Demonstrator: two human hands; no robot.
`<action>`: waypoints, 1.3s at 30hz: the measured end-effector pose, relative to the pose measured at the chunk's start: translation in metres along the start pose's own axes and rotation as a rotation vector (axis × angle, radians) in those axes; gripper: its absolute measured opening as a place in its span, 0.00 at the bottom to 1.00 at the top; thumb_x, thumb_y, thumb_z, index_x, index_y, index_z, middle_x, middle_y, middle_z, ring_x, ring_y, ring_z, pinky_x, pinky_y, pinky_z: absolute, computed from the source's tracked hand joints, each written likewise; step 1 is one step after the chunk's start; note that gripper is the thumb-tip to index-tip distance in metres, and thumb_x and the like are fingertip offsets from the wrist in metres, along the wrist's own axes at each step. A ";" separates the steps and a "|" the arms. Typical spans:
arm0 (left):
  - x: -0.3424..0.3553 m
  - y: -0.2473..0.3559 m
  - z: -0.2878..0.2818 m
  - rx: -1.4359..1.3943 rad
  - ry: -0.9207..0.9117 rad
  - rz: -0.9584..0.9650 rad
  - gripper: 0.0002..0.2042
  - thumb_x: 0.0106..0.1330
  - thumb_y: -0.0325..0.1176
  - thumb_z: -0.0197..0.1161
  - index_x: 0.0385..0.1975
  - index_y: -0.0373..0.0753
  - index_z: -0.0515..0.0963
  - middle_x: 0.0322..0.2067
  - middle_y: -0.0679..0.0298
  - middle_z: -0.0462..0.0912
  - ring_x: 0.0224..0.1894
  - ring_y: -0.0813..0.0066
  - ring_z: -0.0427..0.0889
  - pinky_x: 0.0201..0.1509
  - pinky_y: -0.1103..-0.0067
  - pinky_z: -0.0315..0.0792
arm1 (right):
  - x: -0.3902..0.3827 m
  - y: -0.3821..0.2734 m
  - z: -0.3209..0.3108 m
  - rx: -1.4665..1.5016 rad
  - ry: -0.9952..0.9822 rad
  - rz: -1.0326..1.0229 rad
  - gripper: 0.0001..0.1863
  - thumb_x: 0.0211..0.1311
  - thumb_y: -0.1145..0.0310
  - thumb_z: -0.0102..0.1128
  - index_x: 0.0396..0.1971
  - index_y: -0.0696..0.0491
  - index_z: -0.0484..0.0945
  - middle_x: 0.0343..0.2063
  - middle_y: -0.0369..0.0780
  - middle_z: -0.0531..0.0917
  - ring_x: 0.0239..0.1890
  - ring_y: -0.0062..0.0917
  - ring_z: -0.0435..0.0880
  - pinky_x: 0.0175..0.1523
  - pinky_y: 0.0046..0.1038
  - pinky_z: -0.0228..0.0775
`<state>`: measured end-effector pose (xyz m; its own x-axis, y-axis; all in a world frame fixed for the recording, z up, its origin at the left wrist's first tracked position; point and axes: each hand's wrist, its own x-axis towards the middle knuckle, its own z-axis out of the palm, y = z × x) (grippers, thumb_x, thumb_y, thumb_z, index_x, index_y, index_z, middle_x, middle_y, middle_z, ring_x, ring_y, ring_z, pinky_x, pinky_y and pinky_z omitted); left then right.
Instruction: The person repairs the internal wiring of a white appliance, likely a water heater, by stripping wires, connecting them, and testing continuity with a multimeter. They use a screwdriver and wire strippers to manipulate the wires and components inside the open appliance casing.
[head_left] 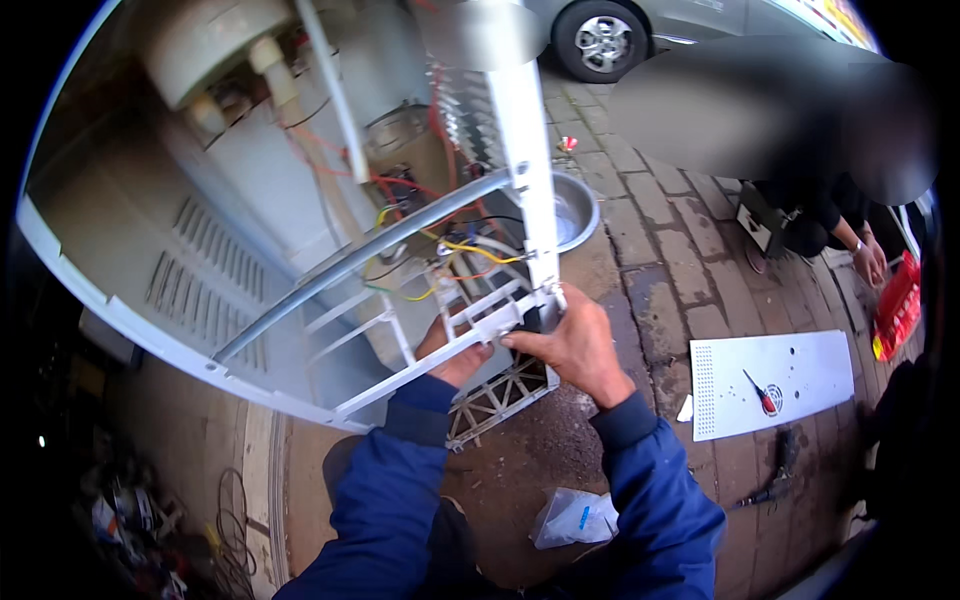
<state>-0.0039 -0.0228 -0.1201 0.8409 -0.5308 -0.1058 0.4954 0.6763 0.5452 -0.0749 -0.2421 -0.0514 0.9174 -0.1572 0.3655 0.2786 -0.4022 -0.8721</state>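
Observation:
An open white appliance cabinet [300, 405] with coloured wires [470, 250] inside stands tilted in front of me. At its near right corner, a white bracket [497, 320] sits on the lower frame rail. My left hand [455, 352] reaches in behind that rail and closes on the bracket from below; some of its fingers are hidden. From the right, my right hand [580, 345] wraps round the corner, its thumb pressing toward the bracket beside a small dark part. A grey metal bar [370, 250] crosses the opening above my hands.
A lattice crate [500, 400] is under the corner, a metal basin [575, 215] behind it. A clear plastic bag [575, 518] lies near my feet. To the right are a white panel [730, 385] bearing a screwdriver [767, 400], a power drill [775, 475] and a crouching person [815, 200].

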 end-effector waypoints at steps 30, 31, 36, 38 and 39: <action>-0.022 0.003 0.033 0.032 0.083 0.240 0.15 0.75 0.31 0.57 0.58 0.37 0.74 0.51 0.56 0.83 0.50 0.61 0.86 0.52 0.67 0.86 | -0.003 -0.005 0.014 0.038 -0.124 0.027 0.35 0.39 0.58 0.85 0.47 0.59 0.81 0.38 0.49 0.87 0.42 0.41 0.88 0.48 0.38 0.77; -0.023 0.003 0.032 0.020 0.061 0.209 0.15 0.74 0.31 0.57 0.58 0.37 0.74 0.51 0.57 0.83 0.51 0.61 0.85 0.52 0.68 0.85 | -0.004 -0.005 0.014 0.034 -0.121 0.041 0.34 0.39 0.59 0.85 0.47 0.59 0.81 0.38 0.49 0.87 0.42 0.41 0.88 0.48 0.38 0.77; -0.018 -0.006 0.006 -0.022 -0.137 0.071 0.19 0.70 0.32 0.63 0.59 0.35 0.74 0.49 0.57 0.83 0.48 0.65 0.86 0.44 0.76 0.84 | -0.004 -0.003 0.016 0.022 -0.131 0.007 0.35 0.40 0.58 0.85 0.47 0.60 0.80 0.38 0.49 0.87 0.42 0.40 0.88 0.48 0.37 0.77; -0.019 -0.008 0.020 0.029 -0.016 0.092 0.19 0.68 0.32 0.65 0.57 0.34 0.75 0.49 0.57 0.83 0.46 0.67 0.85 0.43 0.76 0.81 | -0.004 -0.002 0.015 0.023 -0.129 0.022 0.35 0.40 0.58 0.85 0.48 0.60 0.80 0.38 0.49 0.87 0.42 0.39 0.88 0.48 0.37 0.77; -0.019 -0.010 0.027 0.042 0.009 0.109 0.19 0.68 0.32 0.65 0.57 0.34 0.75 0.49 0.57 0.83 0.46 0.67 0.84 0.43 0.76 0.81 | -0.006 -0.002 0.016 0.026 -0.123 0.040 0.35 0.41 0.58 0.85 0.48 0.60 0.80 0.38 0.49 0.87 0.42 0.39 0.88 0.48 0.37 0.77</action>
<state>-0.0307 -0.0330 -0.1012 0.8913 -0.4505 -0.0516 0.3917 0.7076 0.5881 -0.0762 -0.2264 -0.0573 0.9553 -0.0605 0.2894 0.2471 -0.3743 -0.8938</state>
